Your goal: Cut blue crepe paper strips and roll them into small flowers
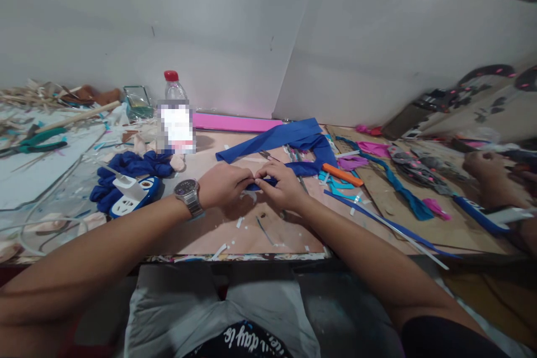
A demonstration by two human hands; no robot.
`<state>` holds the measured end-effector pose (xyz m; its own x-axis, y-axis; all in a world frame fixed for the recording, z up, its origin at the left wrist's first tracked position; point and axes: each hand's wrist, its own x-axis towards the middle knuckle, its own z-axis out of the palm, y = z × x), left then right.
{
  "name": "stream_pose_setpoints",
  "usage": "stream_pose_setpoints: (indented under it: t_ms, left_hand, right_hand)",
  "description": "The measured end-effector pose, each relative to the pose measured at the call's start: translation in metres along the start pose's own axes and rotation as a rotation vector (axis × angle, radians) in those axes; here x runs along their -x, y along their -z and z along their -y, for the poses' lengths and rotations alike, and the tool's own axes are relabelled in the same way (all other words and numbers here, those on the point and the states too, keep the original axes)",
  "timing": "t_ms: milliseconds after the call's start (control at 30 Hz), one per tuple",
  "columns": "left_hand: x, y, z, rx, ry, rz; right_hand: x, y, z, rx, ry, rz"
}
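Note:
My left hand (pixel 226 183), with a watch (pixel 187 196) on its wrist, pinches a blue fabric strip (pixel 308 169) over the middle of the table. Close beside it, my right hand (pixel 280 185) grips the same strip, and the fingertips of both hands nearly meet. From my right hand the strip runs right, bends at the back and folds over to the left. An orange-handled cutter (pixel 342 174) lies by the bend. Left of my left hand are bunched blue fabric pieces (pixel 126 166) and a blue-and-white power strip (pixel 136 196) with a white plug in it.
A red-capped bottle (pixel 175 89) stands at the back left, near a long pink strip (pixel 237 122). Green-handled pliers (pixel 44 140) lie far left. A teal strip (pixel 390 179) lies on cardboard at right, near a co-worker's hand (pixel 486 170). A dark bottle (pixel 409 114) stands behind.

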<state>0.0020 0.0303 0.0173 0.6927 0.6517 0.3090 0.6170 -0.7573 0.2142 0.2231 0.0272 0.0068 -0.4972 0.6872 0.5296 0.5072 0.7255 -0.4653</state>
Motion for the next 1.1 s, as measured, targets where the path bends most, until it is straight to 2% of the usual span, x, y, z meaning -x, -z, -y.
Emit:
stream_pose_setpoints:
  t_ms: [233, 500, 833, 1100]
  left_hand:
    - [-0.0004, -0.0003, 0.0023, 0.011, 0.008, -0.036]
    - [-0.0006, 0.0008, 0.0012, -0.005, 0.026, 0.001]
    - [0.0002, 0.0046, -0.0028, 0.113, 0.047, -0.026]
    - [0.0003, 0.0003, 0.0031, 0.097, 0.063, -0.018]
  right_hand:
    - [-0.0014, -0.0003, 0.0010, 0.000, -0.007, -0.022]
    - [-0.0009, -0.0003, 0.0029, -0.029, -0.031, -0.015]
    - [-0.0012, -0.0017, 0.0030, -0.009, -0.038, -0.011]
    - [-0.0007, 0.0008, 0.0032, 0.004, -0.036, -0.035]
